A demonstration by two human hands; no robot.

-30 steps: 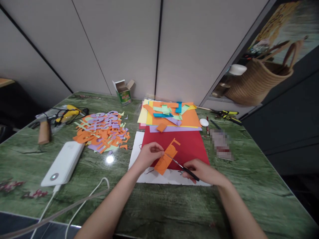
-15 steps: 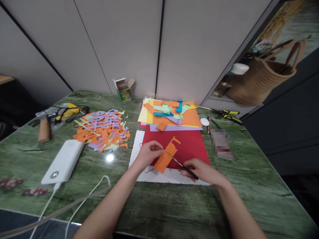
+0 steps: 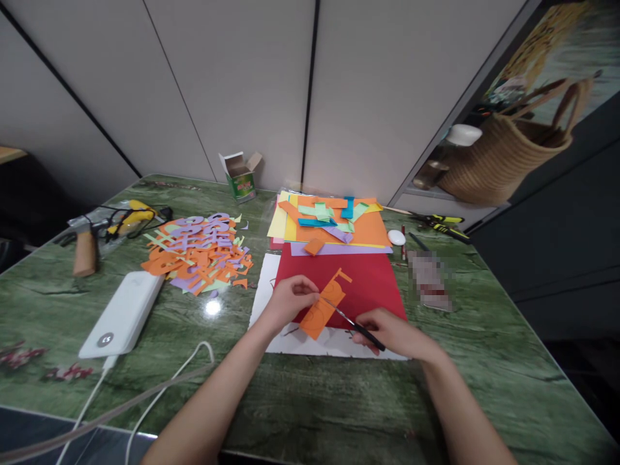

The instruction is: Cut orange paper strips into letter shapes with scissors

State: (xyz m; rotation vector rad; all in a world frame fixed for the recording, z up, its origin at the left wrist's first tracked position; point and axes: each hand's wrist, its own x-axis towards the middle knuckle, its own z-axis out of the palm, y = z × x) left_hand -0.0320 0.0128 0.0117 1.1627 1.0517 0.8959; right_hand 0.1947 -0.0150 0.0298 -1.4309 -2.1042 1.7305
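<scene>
Over the red sheet (image 3: 371, 274), my left hand (image 3: 292, 298) is pinching the orange strip (image 3: 316, 319) (long axis slanting away rightward); my right hand (image 3: 387, 328) is holding scissors (image 3: 372, 338), blades crossing it.

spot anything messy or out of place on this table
The orange paper and scissors look fine. Mildly untidy: loose scraps stray beside the heap of paper cutouts, and the green box stands with flaps open. Oddest is the pixelated patch at right, which obscures the item there.

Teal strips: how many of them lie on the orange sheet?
2: one teal strip near the far edge, another teal strip nearer and further left; others may be hidden.
</scene>
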